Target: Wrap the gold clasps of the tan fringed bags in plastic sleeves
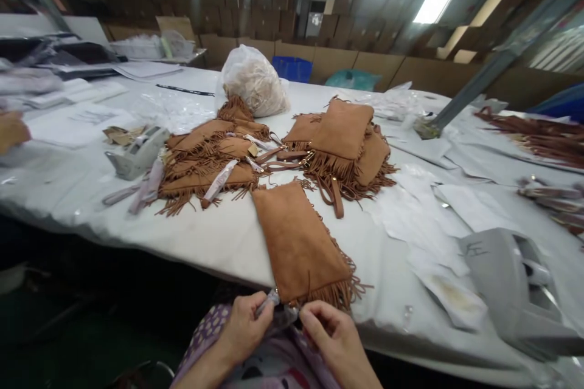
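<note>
A tan fringed suede pouch lies flat at the table's front edge, its near end by my hands. At its near left corner, my left hand pinches a small piece of clear plastic wrapping. Just under the near edge of the pouch, my right hand has thumb and forefinger pressed together at the other end of the wrapping. What lies inside the plastic is hard to make out. Further back are a left pile of fringed pouches with wrapped straps and a right stack of pouches.
Grey tape dispensers stand at left and right. Behind the pouches sits a stuffed plastic bag. A metal post rises from the table at right, near brown strips. Another person's hand shows at far left.
</note>
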`<state>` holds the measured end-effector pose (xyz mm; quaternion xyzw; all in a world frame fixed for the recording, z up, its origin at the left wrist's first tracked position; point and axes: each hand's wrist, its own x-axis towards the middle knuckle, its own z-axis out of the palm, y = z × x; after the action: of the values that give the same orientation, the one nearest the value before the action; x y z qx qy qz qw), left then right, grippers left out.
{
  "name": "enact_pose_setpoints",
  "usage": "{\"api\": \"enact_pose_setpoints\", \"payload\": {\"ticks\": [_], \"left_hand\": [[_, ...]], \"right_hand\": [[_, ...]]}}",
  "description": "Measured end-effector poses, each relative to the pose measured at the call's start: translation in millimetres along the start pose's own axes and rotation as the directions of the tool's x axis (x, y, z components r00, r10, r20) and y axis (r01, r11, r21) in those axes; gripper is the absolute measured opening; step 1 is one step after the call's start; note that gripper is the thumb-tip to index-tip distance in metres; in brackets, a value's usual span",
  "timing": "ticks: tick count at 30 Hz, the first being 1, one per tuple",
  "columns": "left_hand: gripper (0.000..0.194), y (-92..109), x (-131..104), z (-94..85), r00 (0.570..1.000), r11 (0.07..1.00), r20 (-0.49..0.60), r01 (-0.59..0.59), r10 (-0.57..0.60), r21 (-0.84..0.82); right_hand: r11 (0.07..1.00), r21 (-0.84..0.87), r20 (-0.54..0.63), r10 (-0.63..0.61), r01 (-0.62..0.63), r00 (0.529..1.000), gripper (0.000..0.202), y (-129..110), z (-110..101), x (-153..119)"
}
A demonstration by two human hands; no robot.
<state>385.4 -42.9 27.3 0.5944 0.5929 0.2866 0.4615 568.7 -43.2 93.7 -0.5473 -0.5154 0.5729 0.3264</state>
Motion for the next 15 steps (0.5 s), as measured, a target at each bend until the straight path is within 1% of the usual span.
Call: {"api": "enact_pose_setpoints", "payload": {"ticks": [1, 3, 6, 9, 12, 13, 15], "left_hand": [[0.035, 0, 0, -0.4, 1.0, 1.0, -0.013, -0.014, 0.014, 0.018], [0.034, -1, -1, -2.4, 0.999, 0.999, -0.036, -0.036, 0.037, 0.033], [0.032, -2, -1, -6.8, 0.996, 0.997, -0.049, -0.071, 0.073, 0.043], [0.032, -6, 1, -7.1, 0.994, 0.993, -0.035, -0.101, 0.104, 0.063], [0.031, -9, 5, -1.6, 0.994, 0.992, -0.017, -0.107, 0.109, 0.072], [0.031, -8, 6, -0.9, 0.995, 0.994, -0.015, -0.094, 0.095, 0.054], [0.03, -4, 5, -6.7, 1.0, 0.997, -0.002, -0.017, 0.017, -0.081]], "right_hand": [[1.0, 0.02, 0.032, -0.002, 0.001, 0.999, 0.037, 0, 10, 6], [1.0, 0.022, 0.059, 0.003, -0.005, 0.998, 0.039, 3, 24, 16], [0.999, -0.047, 0.02, 0.021, -0.02, 1.0, 0.043, 11, 36, 25], [0.988, -0.152, -0.043, 0.029, -0.035, 0.999, 0.046, 16, 42, 32], [0.965, -0.257, -0.113, 0.028, -0.056, 0.993, 0.045, 21, 40, 34], [0.955, -0.289, -0.14, 0.028, -0.068, 0.99, 0.045, 23, 40, 33], [0.944, -0.324, -0.144, 0.018, -0.065, 0.989, 0.047, 25, 43, 35]]}}
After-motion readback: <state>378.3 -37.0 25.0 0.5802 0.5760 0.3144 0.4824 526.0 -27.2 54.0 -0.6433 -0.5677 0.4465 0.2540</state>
